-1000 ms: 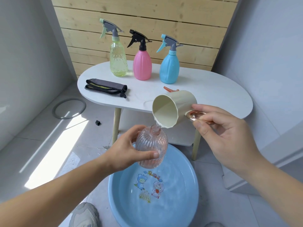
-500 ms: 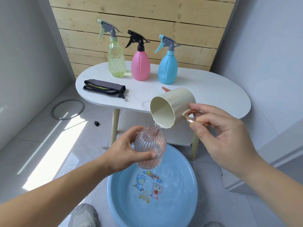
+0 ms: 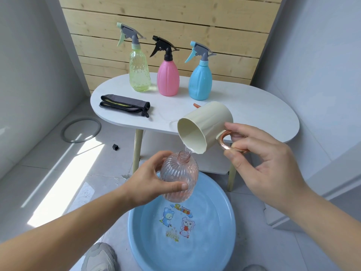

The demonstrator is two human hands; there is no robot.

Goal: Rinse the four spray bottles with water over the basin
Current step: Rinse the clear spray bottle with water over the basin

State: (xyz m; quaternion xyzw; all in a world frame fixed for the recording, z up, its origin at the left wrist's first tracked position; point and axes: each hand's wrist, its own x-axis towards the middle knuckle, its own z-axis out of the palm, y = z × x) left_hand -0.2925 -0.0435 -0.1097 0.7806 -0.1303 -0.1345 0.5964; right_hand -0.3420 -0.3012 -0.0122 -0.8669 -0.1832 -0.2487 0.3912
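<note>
Head view. A clear pink bottle (image 3: pixel 178 178), its spray head off and its neck open, is held over the blue basin (image 3: pixel 181 249) by the left hand (image 3: pixel 148 184). The grip is wrapped around the ribbed belly, thumb across the front, fingers behind. The bottle is tilted slightly, neck toward the cup.

A cream cup (image 3: pixel 203 127) is held by its copper-coloured handle in the right hand (image 3: pixel 259 163); thumb and fingers are closed on the ring. The cup is tipped steeply, and a thin stream of water is seen falling from its lip into the bottle neck. The basin stands on the floor directly below; shallow water appears to lie in it.

On the tabletop (image 3: pixel 254 114), well apart from the hands, three bottles stand upright with spray heads on: green bottle (image 3: pixel 139 75), pink bottle (image 3: pixel 168 78), blue bottle (image 3: pixel 200 82). A folded dark cloth (image 3: pixel 125 105) lies near them.

Handling, judged: the bottle is thin plastic, light when empty, heavier as it fills. The walls are likely to flex if squeezed and to turn slippery when wet. The ribbing is judged to aid hold; the belly is the best place to grasp, with the neck left clear for pouring.
</note>
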